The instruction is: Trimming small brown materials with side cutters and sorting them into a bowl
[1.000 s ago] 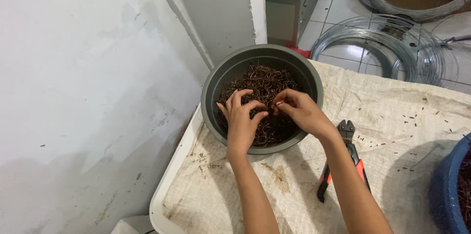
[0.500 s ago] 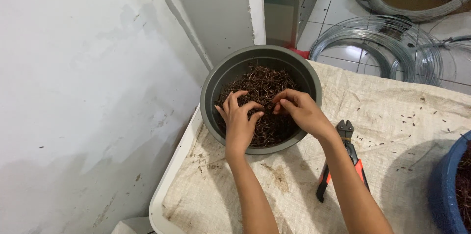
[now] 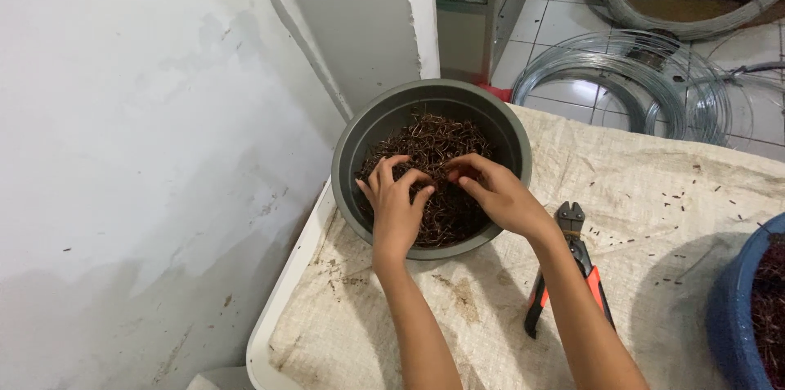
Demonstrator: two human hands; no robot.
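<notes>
A dark grey round basin sits at the left end of a table covered with beige woven sacking. It holds a tangled heap of rusty brown wire hooks. Both my hands are inside the basin on top of the heap. My left hand has its fingers spread and curled into the hooks. My right hand pinches at the hooks just right of the left hand's fingertips. Whether either hand has lifted a hook free is not visible.
A bolt cutter with black and orange handles lies on the sacking by my right forearm. A blue basin with more brown hooks stands at the right edge. Coils of grey wire lie on the tiled floor beyond. A white wall is on the left.
Both hands stay in the basin, with the fingers shifting slightly among the hooks. The view has barely moved.
</notes>
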